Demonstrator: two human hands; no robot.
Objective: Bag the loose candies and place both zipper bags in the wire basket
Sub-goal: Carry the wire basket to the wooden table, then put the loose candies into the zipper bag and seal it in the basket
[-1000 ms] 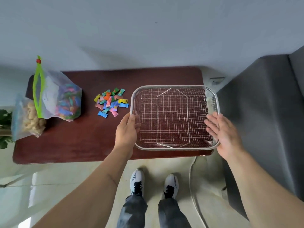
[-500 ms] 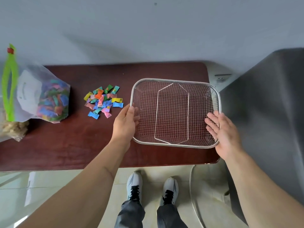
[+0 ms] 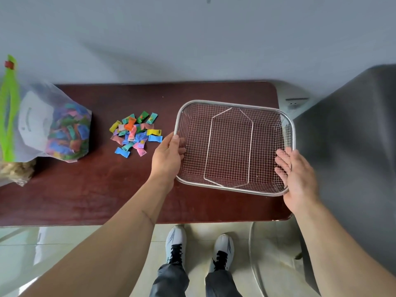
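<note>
An empty wire basket (image 3: 234, 104) lies on the right part of the dark red table (image 3: 90, 189). My left hand (image 3: 167, 157) grips its left rim, thumb over the edge. Against its right rim rests my right hand (image 3: 296, 179), flat with the fingers spread. A pile of several loose wrapped candies (image 3: 135, 133) lies just left of the basket. At the far left stands a clear zipper bag (image 3: 55, 123) with a green zip, holding colourful candies. A second bag (image 3: 15, 172) with pale snacks lies below it, cut off by the frame edge.
A grey sofa (image 3: 353, 146) stands close to the table's right end. A wall socket (image 3: 296, 102) sits behind the table's right corner. The grey wall runs along the back. My shoes (image 3: 199, 247) stand on the tiled floor below the front edge.
The view has shifted so the bags sit nearer the left frame edge. The basket has turned slightly, its right end nearer me. Both hands stay at its rims.
</note>
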